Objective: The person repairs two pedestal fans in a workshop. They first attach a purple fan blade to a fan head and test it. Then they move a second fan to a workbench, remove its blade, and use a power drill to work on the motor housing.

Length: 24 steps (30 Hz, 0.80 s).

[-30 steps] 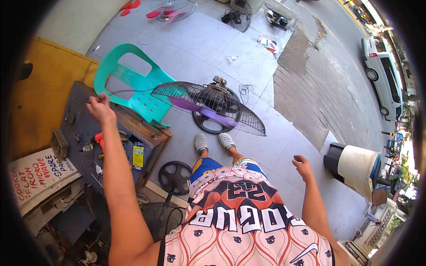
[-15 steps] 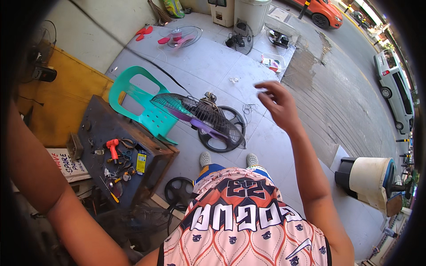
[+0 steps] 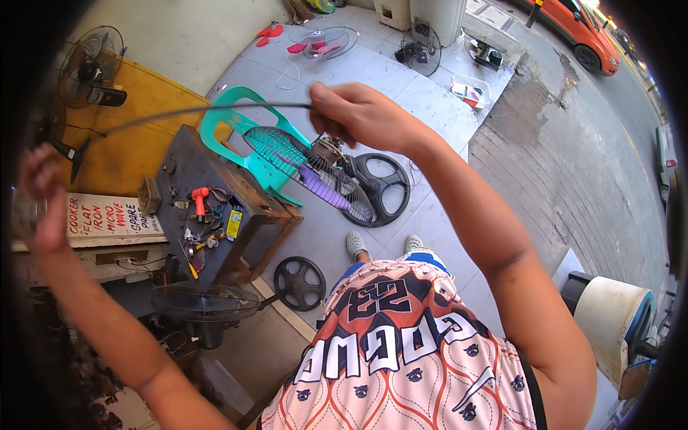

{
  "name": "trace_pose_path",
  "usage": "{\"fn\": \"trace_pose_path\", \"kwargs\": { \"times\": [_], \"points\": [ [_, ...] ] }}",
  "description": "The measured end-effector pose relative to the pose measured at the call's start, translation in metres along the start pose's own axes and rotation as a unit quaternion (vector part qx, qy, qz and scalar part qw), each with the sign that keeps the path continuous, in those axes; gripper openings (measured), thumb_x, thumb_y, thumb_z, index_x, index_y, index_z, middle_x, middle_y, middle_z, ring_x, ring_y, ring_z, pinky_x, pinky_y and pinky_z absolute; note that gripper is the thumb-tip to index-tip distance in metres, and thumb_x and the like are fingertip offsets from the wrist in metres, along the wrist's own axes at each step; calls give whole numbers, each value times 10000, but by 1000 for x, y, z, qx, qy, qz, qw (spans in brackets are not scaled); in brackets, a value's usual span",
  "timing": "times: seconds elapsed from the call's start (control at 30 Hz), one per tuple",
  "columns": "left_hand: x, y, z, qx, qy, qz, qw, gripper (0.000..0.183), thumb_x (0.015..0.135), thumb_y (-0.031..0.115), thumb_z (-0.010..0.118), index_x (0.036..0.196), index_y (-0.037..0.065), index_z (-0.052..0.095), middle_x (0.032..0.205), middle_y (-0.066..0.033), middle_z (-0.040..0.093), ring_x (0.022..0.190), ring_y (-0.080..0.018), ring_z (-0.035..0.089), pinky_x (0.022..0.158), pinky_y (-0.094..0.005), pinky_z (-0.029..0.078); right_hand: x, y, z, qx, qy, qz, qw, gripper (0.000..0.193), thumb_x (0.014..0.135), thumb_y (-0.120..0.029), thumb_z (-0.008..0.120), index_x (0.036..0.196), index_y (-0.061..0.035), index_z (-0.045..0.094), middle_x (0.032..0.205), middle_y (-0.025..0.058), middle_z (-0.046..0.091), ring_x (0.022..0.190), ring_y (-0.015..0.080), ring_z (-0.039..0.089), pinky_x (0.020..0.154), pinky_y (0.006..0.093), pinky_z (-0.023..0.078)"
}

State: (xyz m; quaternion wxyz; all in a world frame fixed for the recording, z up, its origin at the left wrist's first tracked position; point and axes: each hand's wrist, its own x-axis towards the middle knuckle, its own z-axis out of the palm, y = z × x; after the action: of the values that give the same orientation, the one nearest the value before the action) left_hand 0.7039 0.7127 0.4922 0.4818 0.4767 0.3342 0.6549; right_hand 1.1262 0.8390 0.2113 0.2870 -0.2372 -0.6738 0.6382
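My right hand [image 3: 362, 115] is closed round a dark cord [image 3: 229, 106], thumb and fingers together, above the floor fan. From there the cord runs left across the green plastic chair [image 3: 229, 136] toward the wall side. Below the hand a stand fan [image 3: 308, 172] with a black wire cage and purple blades leans over its round black base [image 3: 387, 190]. My left hand [image 3: 46, 193] is raised at the far left, beside a sign board [image 3: 107, 216]; motion smears its fingers, so whether it holds anything is unclear.
A dark workbench [image 3: 161, 247] carries a red-handled tool [image 3: 200, 202], pliers and a yellow box [image 3: 233, 223]. Another fan [image 3: 204, 304] stands lower left. Fan parts [image 3: 326, 44] lie on the far floor, near a plastic tub [image 3: 469, 93]. A white drum [image 3: 609, 315] stands right.
My right hand has moved left and now holds the cord, which is lifted. My left hand has come into view at the far left. The whole view has shifted left.
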Motion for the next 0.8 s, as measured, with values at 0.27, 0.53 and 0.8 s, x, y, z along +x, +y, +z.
{"fn": "trace_pose_path", "kwargs": {
  "times": [0.27,0.53,0.8],
  "points": [
    [-300,-380,-84,-46,536,-285,793,98,1043,211,587,970,172,535,849,4,541,832,-178,603,693,-348,499,-151,185,13,-196,-141,272,932,512,1002,-506,574,875,-57,784,760,119,727,758,262,707,731,404,539],
    [-317,-546,-172,-38,454,-514,727,79,1090,212,490,1118,142,467,918,-76,576,881,-276,621,767,-460,564,-188,351,82,36,146,442,884,376,934,-141,715,1297,-63,657,1253,92,682,1014,237,668,821,382,569],
    [-190,-708,-404,-27,547,-454,702,212,1030,165,439,1230,106,480,960,-105,579,692,-178,551,581,-347,533,-188,335,113,25,235,574,784,392,993,-285,661,1324,-76,633,1163,80,687,1039,194,651,878,377,539]
  ]
}}
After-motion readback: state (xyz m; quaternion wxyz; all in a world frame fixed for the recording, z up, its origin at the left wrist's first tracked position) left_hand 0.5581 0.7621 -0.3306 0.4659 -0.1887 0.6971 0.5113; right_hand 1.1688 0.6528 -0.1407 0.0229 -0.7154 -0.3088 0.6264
